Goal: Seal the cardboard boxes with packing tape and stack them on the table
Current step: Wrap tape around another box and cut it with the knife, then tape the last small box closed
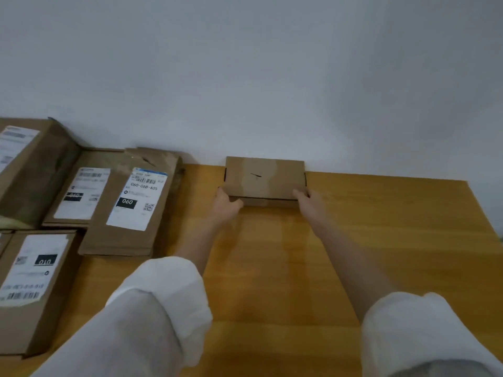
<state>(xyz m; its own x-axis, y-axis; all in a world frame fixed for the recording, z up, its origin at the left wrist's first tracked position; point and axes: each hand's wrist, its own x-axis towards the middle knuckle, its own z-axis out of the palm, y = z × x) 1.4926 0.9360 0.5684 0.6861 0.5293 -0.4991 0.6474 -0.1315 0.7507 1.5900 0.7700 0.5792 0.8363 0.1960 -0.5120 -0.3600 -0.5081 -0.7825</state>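
Note:
A small flat cardboard box [264,176] with a strip of clear tape across its lid lies on the wooden table [381,240], against the white wall. My left hand [226,204] grips its near left corner. My right hand [306,198] grips its near right corner. Both arms reach straight forward in rolled white sleeves. No tape roll shows in the head view.
Several labelled cardboard boxes crowd the left side: one marked 060 [130,205], one behind it [81,191], a tall one at the far left [24,164] and one marked 010 [35,284] near the front. The table's right edge runs diagonally at the far right.

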